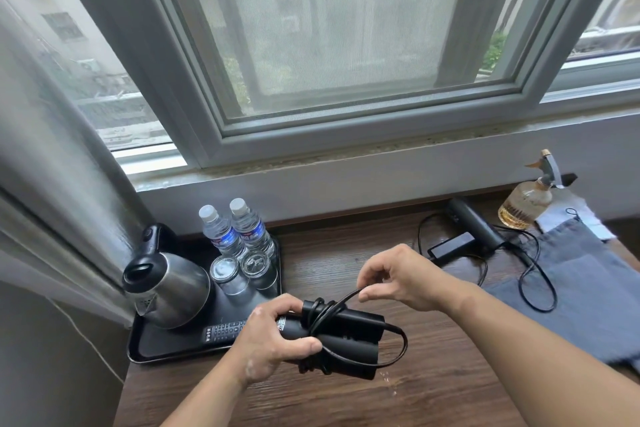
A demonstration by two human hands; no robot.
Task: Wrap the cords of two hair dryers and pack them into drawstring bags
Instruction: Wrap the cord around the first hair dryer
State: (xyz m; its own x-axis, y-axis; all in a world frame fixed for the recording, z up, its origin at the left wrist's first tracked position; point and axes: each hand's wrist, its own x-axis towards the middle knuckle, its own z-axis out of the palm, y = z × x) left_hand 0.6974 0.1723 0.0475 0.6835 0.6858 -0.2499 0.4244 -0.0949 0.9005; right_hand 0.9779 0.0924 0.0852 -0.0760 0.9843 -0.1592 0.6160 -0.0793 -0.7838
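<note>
Wood table (346, 402) runs under the window. Gray bag (588, 291) lies flat at its right edge. Black tray (138, 355) sits at the left edge w/ kettle (169, 291), two water bottles (221, 232), two glasses (225, 270) & a remote (225, 329). 2nd dryer (474, 224) lies nr the back edge, its loose cord (540, 288) partly over the bag. 1st dryer (346, 336) is above the table's front-middle. L hand (273, 340) grips its body, fingers curled round. R hand (398, 277) pinches the wound cord (343, 300) btwn thumb & fingertip.
</note>
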